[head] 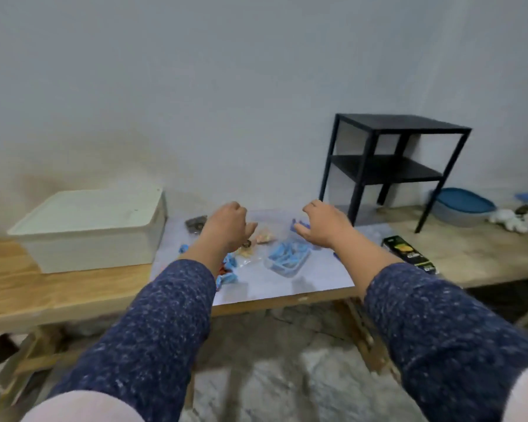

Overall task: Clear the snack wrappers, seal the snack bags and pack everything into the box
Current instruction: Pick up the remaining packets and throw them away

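Observation:
A white lidded box [89,226] stands at the left of the wooden bench. On a pale sheet [272,281] lie snack items: a clear bag of blue pieces [287,260], a clear bag of pale snacks [264,237], blue wrappers [227,277] and a dark wrapper [195,223]. My left hand [226,226] hovers over the pale snacks with curled fingers, holding nothing. My right hand [320,226] hangs above the blue bag, fingers spread, next to a small blue piece [297,223]. The left forearm hides some wrappers.
A black and yellow snack carton [409,254] lies at the sheet's right edge. A black two-shelf side table [393,166] stands on the bench behind it. A blue-lidded grey bowl [464,208] and white odds [512,222] sit far right. The wall is close behind.

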